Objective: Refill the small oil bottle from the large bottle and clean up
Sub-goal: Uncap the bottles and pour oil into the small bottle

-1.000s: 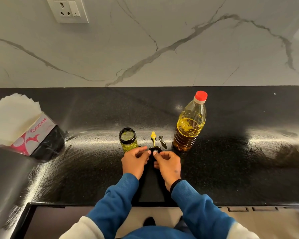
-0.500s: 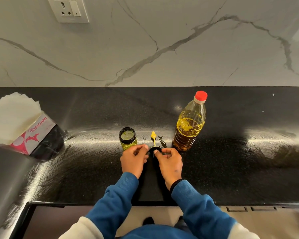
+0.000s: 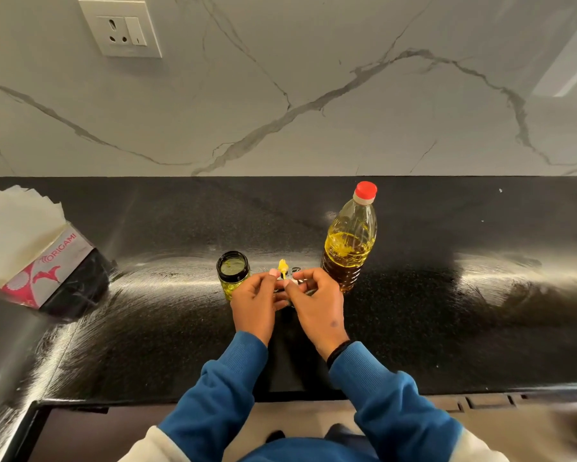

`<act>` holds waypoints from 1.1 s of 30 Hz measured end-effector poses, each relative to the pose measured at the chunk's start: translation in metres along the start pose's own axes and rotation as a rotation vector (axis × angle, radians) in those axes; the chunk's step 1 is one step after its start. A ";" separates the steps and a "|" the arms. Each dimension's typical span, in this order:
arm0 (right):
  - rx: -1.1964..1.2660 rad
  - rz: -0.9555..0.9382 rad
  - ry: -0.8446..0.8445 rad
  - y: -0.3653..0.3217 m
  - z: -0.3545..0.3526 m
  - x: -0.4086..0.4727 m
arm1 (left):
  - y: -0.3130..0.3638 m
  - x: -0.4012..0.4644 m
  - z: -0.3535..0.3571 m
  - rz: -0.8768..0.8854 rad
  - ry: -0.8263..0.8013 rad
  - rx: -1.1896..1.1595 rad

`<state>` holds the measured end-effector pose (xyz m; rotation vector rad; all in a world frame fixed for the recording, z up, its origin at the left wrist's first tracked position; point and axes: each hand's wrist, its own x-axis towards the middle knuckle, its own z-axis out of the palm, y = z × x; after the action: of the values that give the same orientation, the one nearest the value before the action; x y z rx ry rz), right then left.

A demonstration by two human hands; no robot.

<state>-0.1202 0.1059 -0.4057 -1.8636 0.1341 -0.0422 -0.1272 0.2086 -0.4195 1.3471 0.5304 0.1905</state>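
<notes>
1. Head view, task items: small oil bottle [image 3: 232, 274], glass, uncapped and open-mouthed, a little yellow oil at its base, stands upright on the black tabletop [image 3: 447, 311]. Large bottle [image 3: 350, 238], red cap on, roughly half full, stands upright to the right.
2. Head view, hands: left hand [image 3: 253, 303] and right hand [image 3: 317, 303] meet between the bottles, fingers curled, each grip pinching the small black pourer cap [image 3: 282, 288] with its yellow spout [image 3: 282, 266].
3. Other: tissue pack [image 3: 30, 248] at far left.
4. Step, judged: preparing the cap; pouring not yet begun. Next move calls for uncapping the large bottle.
</notes>
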 end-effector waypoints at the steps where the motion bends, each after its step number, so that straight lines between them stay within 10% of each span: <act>1: 0.011 -0.021 -0.011 -0.007 -0.005 0.002 | 0.005 -0.002 0.006 0.013 -0.014 -0.017; 16: 0.007 -0.374 0.086 -0.124 -0.123 0.064 | 0.086 -0.001 0.105 0.488 -0.092 0.152; 33: -0.826 -0.633 -0.207 -0.134 -0.138 0.121 | 0.069 0.029 0.169 0.571 0.016 0.529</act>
<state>-0.0037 -0.0012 -0.2417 -2.6461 -0.6831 -0.2612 -0.0117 0.0892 -0.3397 1.9985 0.1956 0.5560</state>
